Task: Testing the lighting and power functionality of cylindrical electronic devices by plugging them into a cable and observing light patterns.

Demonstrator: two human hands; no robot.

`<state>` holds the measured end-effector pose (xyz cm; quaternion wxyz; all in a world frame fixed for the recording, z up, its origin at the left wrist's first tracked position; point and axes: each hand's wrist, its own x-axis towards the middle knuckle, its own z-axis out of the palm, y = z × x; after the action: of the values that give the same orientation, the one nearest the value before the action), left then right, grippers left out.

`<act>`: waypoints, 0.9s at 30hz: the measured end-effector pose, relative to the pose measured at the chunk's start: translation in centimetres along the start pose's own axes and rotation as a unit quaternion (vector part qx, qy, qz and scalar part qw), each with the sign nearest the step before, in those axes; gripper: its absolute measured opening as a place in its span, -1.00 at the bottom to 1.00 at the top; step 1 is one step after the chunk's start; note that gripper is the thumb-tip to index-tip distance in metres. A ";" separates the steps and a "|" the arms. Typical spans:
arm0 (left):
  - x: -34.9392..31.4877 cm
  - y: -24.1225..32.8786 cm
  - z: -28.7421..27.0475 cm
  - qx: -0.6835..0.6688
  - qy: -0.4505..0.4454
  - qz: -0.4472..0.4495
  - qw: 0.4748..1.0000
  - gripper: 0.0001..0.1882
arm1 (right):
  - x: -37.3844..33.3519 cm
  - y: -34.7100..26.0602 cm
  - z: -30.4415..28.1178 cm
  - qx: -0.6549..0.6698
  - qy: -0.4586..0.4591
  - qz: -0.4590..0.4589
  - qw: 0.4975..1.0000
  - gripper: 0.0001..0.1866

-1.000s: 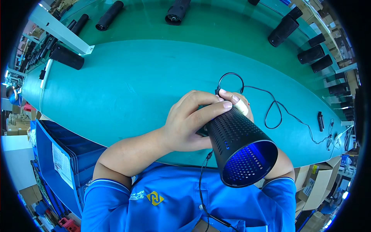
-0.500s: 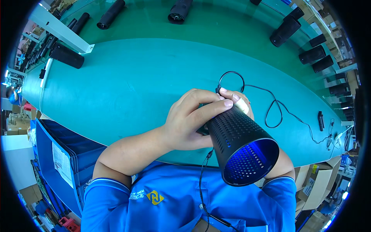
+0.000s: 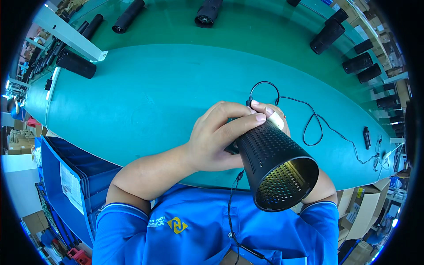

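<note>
In the head view, the black perforated tube (image 3: 274,154), right of the frame's centre, looks stiff and rather light, perhaps slippery; its upper end seems good for holding. The left grip (image 3: 216,137) curls around this end; the right grip (image 3: 268,110), partly hidden, touches there, its closure I cannot tell.

The black cylinder (image 3: 271,154), pierced with rows of small holes, slanted just right of the frame's centre, its open end facing lower right, the inside glowing yellow.
</note>
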<state>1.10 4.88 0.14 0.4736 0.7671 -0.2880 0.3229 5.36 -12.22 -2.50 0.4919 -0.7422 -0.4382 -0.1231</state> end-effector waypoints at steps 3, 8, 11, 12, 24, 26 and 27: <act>0.0 0.1 0.0 -0.004 -0.001 -0.003 1.000 -0.58 | -0.3 0.0 -0.4 0.010 -0.025 0.028 0.999 -0.24; -0.1 -0.2 0.0 -0.008 0.006 0.021 1.000 -0.59 | 0.4 0.4 0.4 -0.046 0.036 -0.066 0.996 -0.24; -0.1 -0.2 -0.1 -0.006 0.003 0.016 1.000 -0.59 | 0.1 0.7 0.7 -0.044 0.037 -0.060 0.997 -0.25; -0.1 -0.3 -0.1 -0.005 0.002 0.014 1.000 -0.60 | 0.0 0.8 0.7 -0.043 0.038 -0.056 0.997 -0.25; -0.1 -0.2 0.0 -0.062 0.151 0.008 0.987 -0.44 | -0.5 1.7 -1.1 0.517 0.052 0.145 0.842 -0.60; -0.3 0.1 -0.1 -0.087 0.127 -0.013 0.988 -0.43 | -0.5 1.8 -1.3 0.647 -0.039 0.293 0.703 -0.67; -0.3 0.2 -0.1 -0.101 0.115 -0.023 0.988 -0.43 | -0.5 1.9 -1.4 0.695 -0.083 0.362 0.616 -0.70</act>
<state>0.68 4.92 0.04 0.5860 0.6795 -0.2447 0.3674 6.86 -13.88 -3.29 0.8267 -0.2845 -0.1278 0.4683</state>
